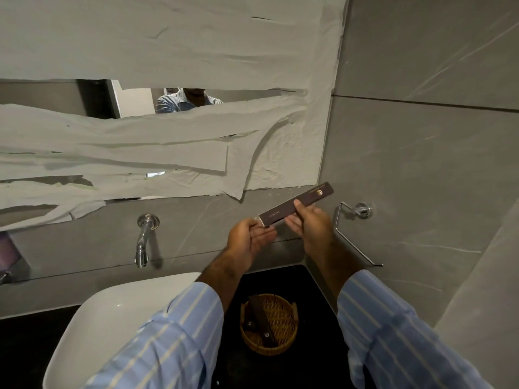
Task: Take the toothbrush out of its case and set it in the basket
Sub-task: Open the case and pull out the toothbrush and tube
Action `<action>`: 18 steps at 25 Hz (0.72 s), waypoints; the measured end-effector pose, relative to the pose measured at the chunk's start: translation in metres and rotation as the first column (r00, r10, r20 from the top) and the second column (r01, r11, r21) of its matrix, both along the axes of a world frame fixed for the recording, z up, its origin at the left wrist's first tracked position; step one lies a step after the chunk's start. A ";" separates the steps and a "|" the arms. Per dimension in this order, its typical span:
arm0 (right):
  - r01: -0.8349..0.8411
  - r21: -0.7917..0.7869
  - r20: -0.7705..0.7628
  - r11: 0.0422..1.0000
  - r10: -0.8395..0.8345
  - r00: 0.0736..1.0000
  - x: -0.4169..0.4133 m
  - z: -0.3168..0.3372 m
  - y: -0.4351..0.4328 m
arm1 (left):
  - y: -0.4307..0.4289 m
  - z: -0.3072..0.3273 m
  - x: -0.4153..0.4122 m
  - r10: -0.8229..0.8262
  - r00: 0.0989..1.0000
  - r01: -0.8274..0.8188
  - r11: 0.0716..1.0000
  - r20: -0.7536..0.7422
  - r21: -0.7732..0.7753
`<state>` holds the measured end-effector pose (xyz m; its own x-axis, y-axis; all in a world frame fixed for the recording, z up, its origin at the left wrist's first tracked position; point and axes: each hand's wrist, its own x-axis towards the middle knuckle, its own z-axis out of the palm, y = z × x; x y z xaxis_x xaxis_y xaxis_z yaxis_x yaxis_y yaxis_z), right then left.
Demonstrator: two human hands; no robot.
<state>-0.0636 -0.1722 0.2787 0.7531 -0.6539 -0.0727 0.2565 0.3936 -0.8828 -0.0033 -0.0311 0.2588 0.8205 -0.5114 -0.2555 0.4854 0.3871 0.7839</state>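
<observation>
A long dark brown toothbrush case point(300, 202) with gold print is held up in front of the wall, tilted up to the right. My right hand point(307, 223) grips its middle from below. My left hand point(248, 237) pinches the case's lower left end, where a pale edge shows. The toothbrush itself is hidden inside. Below my hands, a round wicker basket point(283, 339) stands on the dark counter and holds two dark brown packets point(259, 318).
A white basin point(112, 318) sits to the left under a chrome wall tap point(144, 240). A chrome towel ring point(355, 228) juts from the wall at right. The mirror point(168, 108) above is mostly covered with paper.
</observation>
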 end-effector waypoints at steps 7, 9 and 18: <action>-0.004 -0.332 -0.084 0.943 -0.026 0.996 0.001 0.029 0.002 | -0.010 -0.015 -0.008 0.020 0.983 -0.061 0.973 -0.183 -0.223; 0.033 -0.350 -0.079 0.936 -0.065 0.995 0.000 0.031 0.001 | -0.014 -0.024 -0.010 0.046 0.981 -0.094 0.963 -0.188 -0.251; 0.090 -0.294 -0.172 0.952 -0.145 0.974 -0.004 0.022 -0.016 | -0.023 -0.039 -0.011 -0.011 0.967 0.014 1.000 0.256 -0.012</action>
<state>-0.0681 -0.1885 0.3003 0.6599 -0.7513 -0.0057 0.1029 0.0980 -0.9899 -0.0142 -0.0539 0.2196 0.8511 -0.5240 -0.0309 0.2741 0.3935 0.8775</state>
